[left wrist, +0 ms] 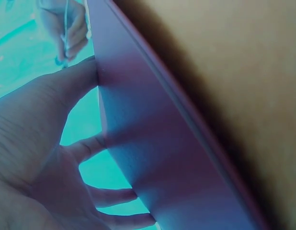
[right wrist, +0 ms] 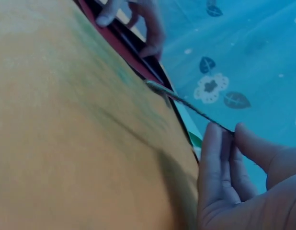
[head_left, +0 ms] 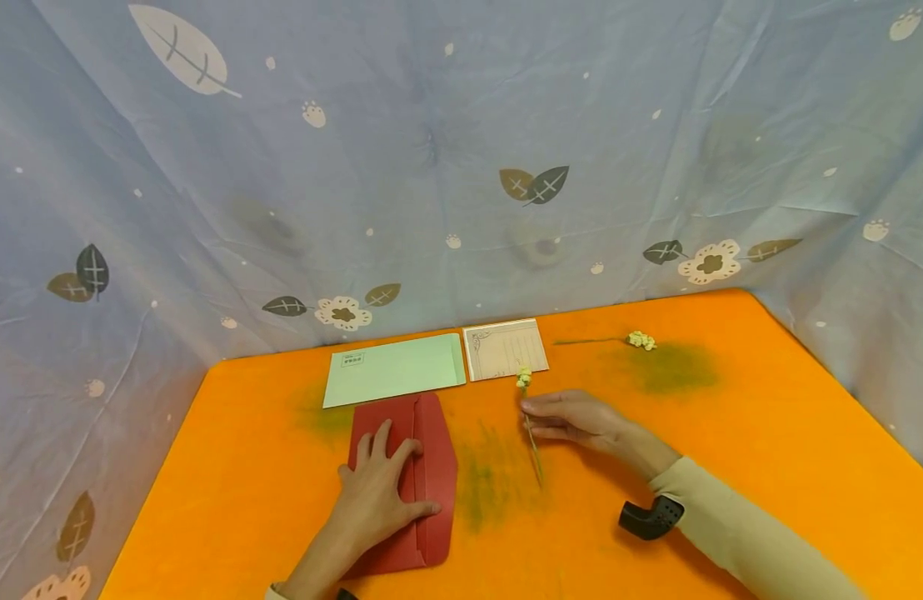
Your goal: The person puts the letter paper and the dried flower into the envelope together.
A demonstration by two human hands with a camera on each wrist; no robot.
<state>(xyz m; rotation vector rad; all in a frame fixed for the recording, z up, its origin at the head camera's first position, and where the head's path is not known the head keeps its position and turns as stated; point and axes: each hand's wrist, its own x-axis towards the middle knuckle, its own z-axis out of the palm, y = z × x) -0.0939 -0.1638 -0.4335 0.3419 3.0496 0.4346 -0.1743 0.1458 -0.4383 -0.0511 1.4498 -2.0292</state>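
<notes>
My left hand (head_left: 379, 492) lies over a red envelope (head_left: 439, 525), thumb and fingers spread with the tips pressing on its surface. The envelope's pointed flap faces right and is unfolded. In the left wrist view, the fingertips meet the purple-tinted envelope (left wrist: 138, 120). Between thumb and fingertips my right hand (head_left: 581, 421) pinches the thin stem of a small pale yellow dried flower (head_left: 524, 377). Its blossom points away from me, and the stem (head_left: 535, 454) slants down toward me. The right wrist view shows the pinched stem (right wrist: 196, 109) above the tabletop, its shadow below.
A pale green envelope (head_left: 394, 367) lies behind the red one, beside a cream card (head_left: 506, 350) with a printed corner ornament. Another dried flower (head_left: 641, 340) lies at the back right of the orange table (head_left: 769, 467). Patterned blue-grey cloth (head_left: 446, 167) hangs around the back and sides.
</notes>
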